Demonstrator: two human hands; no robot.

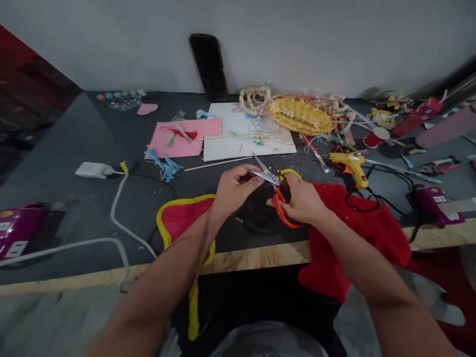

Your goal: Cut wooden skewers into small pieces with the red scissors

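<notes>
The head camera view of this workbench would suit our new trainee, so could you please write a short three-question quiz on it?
1. Multiple choice: what does the right hand hold?
A) the wicker basket
B) the scissors
C) the pink card
2. True or false: the phone leans against the wall.
3. Fill in the blank: the thread on the spool near the yellow glue gun is ____.

Key: 1. B; 2. true; 3. red.
</notes>
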